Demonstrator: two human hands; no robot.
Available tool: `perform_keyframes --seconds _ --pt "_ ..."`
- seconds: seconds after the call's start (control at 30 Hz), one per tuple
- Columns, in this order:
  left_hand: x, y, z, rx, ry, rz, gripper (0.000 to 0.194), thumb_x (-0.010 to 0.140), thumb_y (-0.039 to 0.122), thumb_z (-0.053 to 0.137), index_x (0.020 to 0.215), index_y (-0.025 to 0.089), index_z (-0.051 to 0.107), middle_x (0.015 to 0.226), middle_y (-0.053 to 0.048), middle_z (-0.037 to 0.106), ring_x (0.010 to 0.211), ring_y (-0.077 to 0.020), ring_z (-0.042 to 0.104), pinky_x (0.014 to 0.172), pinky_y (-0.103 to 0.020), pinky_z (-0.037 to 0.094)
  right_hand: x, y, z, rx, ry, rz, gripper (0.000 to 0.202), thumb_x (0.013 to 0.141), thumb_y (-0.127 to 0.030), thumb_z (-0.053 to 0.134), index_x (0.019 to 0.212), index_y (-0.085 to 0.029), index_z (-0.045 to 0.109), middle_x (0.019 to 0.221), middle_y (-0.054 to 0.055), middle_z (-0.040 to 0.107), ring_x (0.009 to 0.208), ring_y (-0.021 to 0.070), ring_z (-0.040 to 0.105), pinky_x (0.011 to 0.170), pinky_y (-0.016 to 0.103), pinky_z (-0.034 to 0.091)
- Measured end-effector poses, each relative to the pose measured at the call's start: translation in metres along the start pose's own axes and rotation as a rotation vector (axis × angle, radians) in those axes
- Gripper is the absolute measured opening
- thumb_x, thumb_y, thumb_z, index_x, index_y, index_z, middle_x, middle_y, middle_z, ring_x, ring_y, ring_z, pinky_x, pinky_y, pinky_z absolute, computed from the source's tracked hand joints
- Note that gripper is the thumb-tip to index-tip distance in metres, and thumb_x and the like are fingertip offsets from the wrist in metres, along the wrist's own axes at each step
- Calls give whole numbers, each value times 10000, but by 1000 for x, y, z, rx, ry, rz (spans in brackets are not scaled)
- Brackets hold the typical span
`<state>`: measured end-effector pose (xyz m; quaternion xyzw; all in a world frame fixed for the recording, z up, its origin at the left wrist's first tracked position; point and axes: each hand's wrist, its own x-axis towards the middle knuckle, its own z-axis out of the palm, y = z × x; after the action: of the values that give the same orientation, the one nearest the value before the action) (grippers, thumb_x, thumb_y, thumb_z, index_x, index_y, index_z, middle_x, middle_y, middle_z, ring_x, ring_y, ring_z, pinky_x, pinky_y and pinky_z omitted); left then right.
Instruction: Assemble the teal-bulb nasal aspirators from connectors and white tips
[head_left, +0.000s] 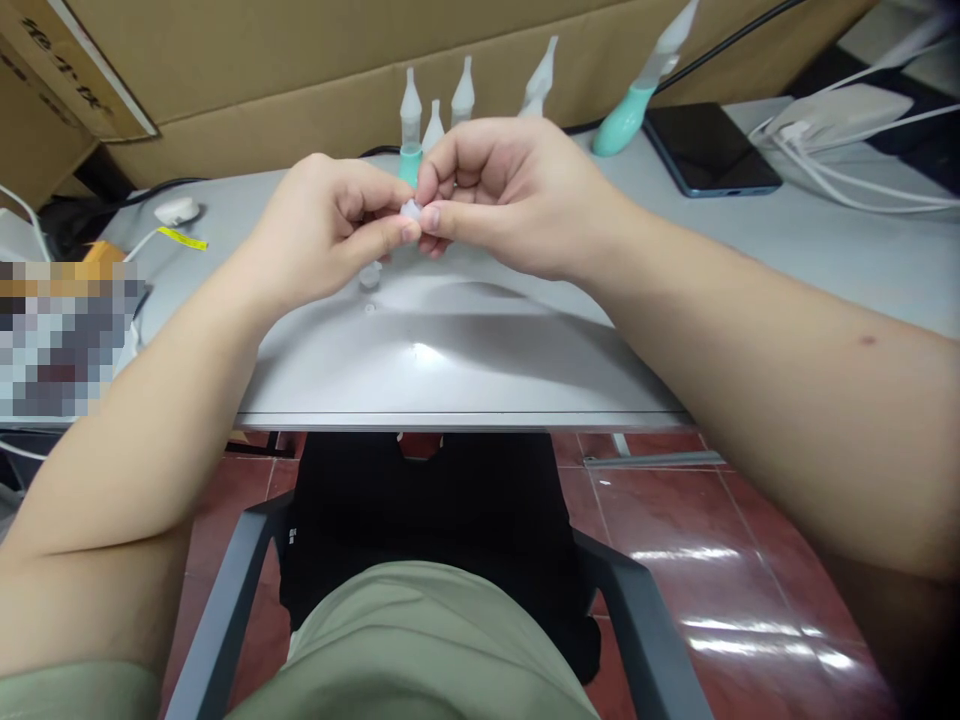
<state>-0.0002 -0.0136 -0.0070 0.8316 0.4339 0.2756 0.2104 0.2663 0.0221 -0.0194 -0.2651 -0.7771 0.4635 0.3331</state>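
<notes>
Between the fingertips of both my hands is a small translucent white plastic piece (410, 209), mostly covered by the fingers. My left hand (330, 225) pinches it from the left; my right hand (517, 195) pinches it from the right. Just below lies a small clear cap-like part (370, 275) on the table, with a tiny clear ring (370, 308) nearer the edge. Behind the hands stand several pointed translucent nozzles, one on a teal base (409, 165). A teal bulb with a clear nozzle (626, 120) leans against the cardboard at the right.
The grey table (465, 390) ends close to my body. A dark phone (712, 150) and white cables (840, 175) lie on its right side. On the left are a white round object (177, 210) and a yellow tag (183, 239). Cardboard (300, 60) walls off the back.
</notes>
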Motion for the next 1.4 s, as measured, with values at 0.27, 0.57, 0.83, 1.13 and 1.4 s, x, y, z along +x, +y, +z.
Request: perform_keyframes --seconds 0.27,0.57,0.83,1.13,1.4 --pt "0 -1 7 14 137 115 275 1022 589 940 899 343 955 897 -61 850 837 -286 688 880 -513 518 2 4 1 80 10 53 364 882 -272 1094 1031 -288 762 1123 39 888 1088 253 831 1106 412 673" --pt "0 7 5 51 75 46 320 1046 641 891 967 352 1003 967 -67 909 930 -322 768 923 -505 585 0 10 -4 113 -18 83 408 836 -295 1136 1037 -301 781 1227 55 936 1203 291 861 1178 448 674" --pt "-1 7 5 26 81 30 333 1033 682 919 939 372 994 1013 -88 926 932 -352 795 946 -559 610 1 7 -1 100 18 86 457 870 -389 1142 1009 -294 718 1110 49 899 1243 301 876 1094 422 680" --pt "-1 4 1 -42 79 7 214 1055 560 905 987 372 983 1053 -54 933 955 -331 837 981 -549 673 -5 3 2 -12 68 23 436 1038 -478 1038 1412 -335 867 1389 68 951 1319 333 863 1248 497 691" --pt "2 0 6 -116 93 9 255 1034 544 945 891 337 900 943 -45 871 846 -278 754 894 -505 585 6 20 10 39 106 -120 297 1043 -566 1050 1102 -331 877 1221 74 947 1134 315 808 1119 497 714"
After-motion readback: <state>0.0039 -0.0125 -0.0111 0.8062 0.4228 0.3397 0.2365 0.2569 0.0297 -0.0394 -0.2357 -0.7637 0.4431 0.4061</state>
